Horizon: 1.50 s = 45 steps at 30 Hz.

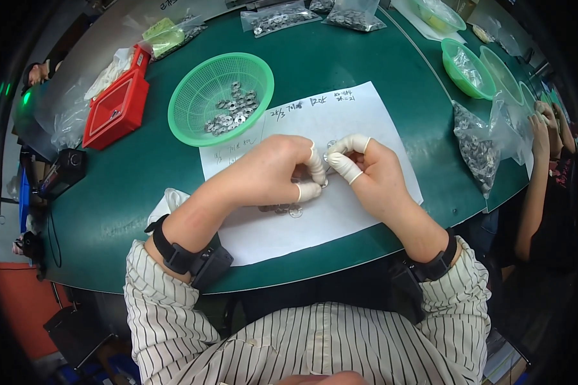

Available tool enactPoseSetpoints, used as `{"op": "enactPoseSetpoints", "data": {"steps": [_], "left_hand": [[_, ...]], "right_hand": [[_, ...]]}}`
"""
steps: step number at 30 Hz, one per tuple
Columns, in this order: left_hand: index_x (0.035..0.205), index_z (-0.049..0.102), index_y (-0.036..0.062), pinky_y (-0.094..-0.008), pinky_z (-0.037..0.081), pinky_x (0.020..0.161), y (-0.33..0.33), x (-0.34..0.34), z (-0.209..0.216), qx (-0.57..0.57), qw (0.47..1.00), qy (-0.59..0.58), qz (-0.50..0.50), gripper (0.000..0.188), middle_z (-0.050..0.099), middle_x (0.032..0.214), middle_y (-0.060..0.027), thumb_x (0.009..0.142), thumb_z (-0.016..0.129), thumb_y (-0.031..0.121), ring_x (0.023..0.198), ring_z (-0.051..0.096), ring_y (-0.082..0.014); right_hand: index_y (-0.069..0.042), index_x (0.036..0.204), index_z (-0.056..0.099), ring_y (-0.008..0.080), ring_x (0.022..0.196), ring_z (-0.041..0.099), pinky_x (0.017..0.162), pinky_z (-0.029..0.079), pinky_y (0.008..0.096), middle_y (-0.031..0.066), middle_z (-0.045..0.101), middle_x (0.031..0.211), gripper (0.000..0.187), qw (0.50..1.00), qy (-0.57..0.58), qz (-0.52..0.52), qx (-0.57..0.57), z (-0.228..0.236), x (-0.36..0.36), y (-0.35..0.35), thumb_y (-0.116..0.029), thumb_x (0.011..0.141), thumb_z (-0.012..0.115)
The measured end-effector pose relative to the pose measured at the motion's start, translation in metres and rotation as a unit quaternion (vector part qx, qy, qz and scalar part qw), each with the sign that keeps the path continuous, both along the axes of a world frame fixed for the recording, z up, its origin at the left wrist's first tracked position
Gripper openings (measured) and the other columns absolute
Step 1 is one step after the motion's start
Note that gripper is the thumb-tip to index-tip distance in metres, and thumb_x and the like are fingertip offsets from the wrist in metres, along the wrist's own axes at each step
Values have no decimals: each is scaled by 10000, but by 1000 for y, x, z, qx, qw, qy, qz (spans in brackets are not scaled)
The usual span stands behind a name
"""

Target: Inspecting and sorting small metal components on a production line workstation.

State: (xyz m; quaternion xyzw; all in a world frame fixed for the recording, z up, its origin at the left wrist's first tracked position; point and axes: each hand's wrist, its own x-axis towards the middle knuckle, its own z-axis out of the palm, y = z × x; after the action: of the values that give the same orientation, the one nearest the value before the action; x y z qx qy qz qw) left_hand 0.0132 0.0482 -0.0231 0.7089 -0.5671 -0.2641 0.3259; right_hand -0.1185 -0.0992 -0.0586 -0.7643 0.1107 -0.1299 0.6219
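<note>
Over paper (372,122) — hands (327,168) pinching washer (326,158)

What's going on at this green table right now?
A person in a striped shirt holds small silver metal washers between both hands over a white paper sheet. The left hand and right hand wear white finger cots and meet at the fingertips. A few more washers lie on the sheet under the left hand, and a round green mesh basket behind holds many.
</note>
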Motion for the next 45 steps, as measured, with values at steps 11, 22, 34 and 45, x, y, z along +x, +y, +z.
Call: {"op": "enactPoseSetpoints", "data": {"steps": [11, 22, 34, 45], "left_hand": [[812, 644, 20, -260, 489, 645, -1, 7, -14, -32, 999, 21, 15, 139, 554, 708, -40, 701, 725, 41, 717, 578, -149], [790, 676, 32, -329, 451, 583, -1, 14, -18, -15, 999, 48, 16, 177, 620, 707, -89, 663, 702, 152, 647, 585, -219], [803, 639, 12, -255, 451, 580, 0, 18, -15, 14, 998, 54, 11, 143, 578, 714, -43, 694, 726, 43, 636, 546, -134], [758, 643, 28, -260, 446, 585, 0, 16, -13, 19, 999, 40, 9, 136, 601, 724, -34, 669, 734, 77, 641, 556, -134]], "right_hand": [[-10, 901, 624, 88, 681, 592, 610, 480, 221, 46, 642, 786, 101, 988, -31, 19, -152, 4, -5, 6, -73, 836, 669], [-23, 878, 623, 138, 671, 600, 599, 475, 246, 57, 633, 769, 109, 971, -72, 33, -227, 5, -4, 8, -51, 798, 691], [-35, 840, 615, 214, 660, 586, 587, 461, 284, 76, 595, 739, 109, 936, -125, 62, -323, 5, 0, 9, -24, 763, 692], [-4, 916, 595, 119, 765, 595, 694, 479, 244, 48, 624, 842, 86, 998, -51, -4, -45, 5, -3, 9, -39, 854, 642]]}}
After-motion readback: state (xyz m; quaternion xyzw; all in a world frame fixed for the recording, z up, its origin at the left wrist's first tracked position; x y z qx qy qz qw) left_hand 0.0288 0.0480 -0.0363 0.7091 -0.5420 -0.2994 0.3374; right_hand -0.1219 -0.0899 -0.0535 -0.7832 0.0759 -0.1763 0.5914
